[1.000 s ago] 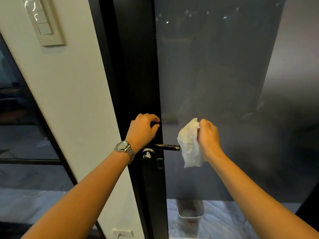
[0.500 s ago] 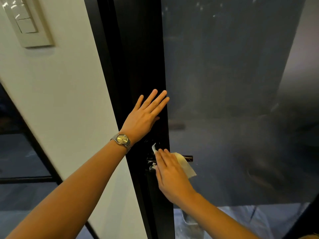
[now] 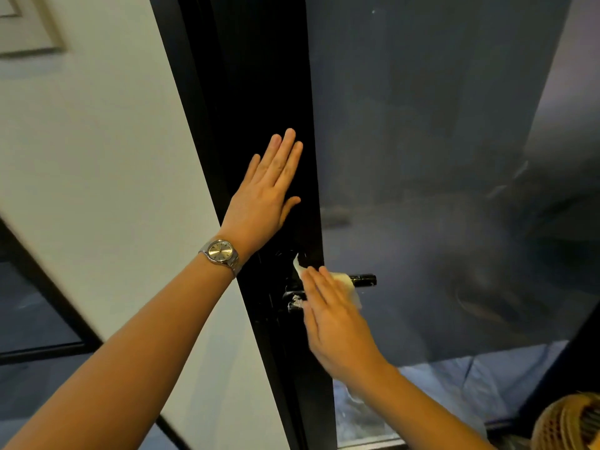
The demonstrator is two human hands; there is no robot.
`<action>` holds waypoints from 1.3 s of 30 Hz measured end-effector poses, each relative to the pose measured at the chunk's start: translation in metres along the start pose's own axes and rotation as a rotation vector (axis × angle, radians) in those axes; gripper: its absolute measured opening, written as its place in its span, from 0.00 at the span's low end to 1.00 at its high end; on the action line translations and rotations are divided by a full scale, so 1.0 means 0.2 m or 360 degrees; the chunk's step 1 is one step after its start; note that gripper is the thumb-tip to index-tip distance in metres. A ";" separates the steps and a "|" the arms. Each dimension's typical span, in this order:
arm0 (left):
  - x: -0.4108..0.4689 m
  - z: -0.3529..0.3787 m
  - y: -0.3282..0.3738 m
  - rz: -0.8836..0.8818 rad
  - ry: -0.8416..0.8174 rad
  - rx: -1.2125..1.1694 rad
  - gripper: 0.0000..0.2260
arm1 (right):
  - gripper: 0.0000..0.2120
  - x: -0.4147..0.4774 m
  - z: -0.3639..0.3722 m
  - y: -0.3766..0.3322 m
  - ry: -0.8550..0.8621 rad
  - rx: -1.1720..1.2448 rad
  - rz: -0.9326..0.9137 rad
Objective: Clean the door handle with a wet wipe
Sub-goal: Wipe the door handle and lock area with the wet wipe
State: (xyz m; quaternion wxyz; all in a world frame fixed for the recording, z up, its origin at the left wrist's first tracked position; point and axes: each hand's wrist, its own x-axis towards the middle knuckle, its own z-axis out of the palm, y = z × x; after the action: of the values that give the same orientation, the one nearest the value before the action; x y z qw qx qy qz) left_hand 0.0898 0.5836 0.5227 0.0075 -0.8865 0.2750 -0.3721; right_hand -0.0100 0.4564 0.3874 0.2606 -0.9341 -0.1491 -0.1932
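Note:
A black lever door handle (image 3: pixel 365 280) sticks out to the right from the black door frame (image 3: pixel 259 92); only its tip shows. My right hand (image 3: pixel 334 323) lies over the handle with fingers extended, pressing a white wet wipe (image 3: pixel 349 285) against it. The wipe peeks out above and to the right of my fingers. My left hand (image 3: pixel 269 193), with a silver watch on the wrist, rests flat and open on the door frame above the handle.
The door's dark frosted glass pane (image 3: pixel 438 157) fills the right side. A white wall (image 3: pixel 97 157) with a switch plate (image 3: pixel 26 24) is at the left. A woven basket (image 3: pixel 571 423) sits at the bottom right. A pale bin shows through the glass below the handle.
My right hand brought the wipe from right of the handle onto it. My left hand went from curled near the frame to flat on it, higher up. The view moved closer.

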 end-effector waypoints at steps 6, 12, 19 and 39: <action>0.00 0.02 -0.03 0.0037 0.0143 -0.0119 0.30 | 0.20 0.07 -0.05 -0.04 0.0040 0.0209 -0.0014; 0.00 0.03 -0.03 0.0071 0.0186 -0.0133 0.30 | 0.10 0.14 0.11 -0.16 0.0047 0.0015 -0.0249; 0.00 0.06 -0.04 0.0066 0.0199 -0.0145 0.33 | 0.20 0.08 0.08 -0.09 0.0164 0.0228 -0.0115; 0.00 0.03 -0.03 0.0006 0.0121 -0.0264 0.31 | 0.11 0.40 -0.01 -0.03 0.0419 0.0534 0.0433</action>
State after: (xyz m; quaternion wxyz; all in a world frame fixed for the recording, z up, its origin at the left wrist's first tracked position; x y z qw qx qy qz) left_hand 0.0965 0.5869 0.5203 -0.0758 -0.8688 0.3066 -0.3813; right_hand 0.0583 0.4743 0.4272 0.4526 -0.8561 -0.0168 -0.2489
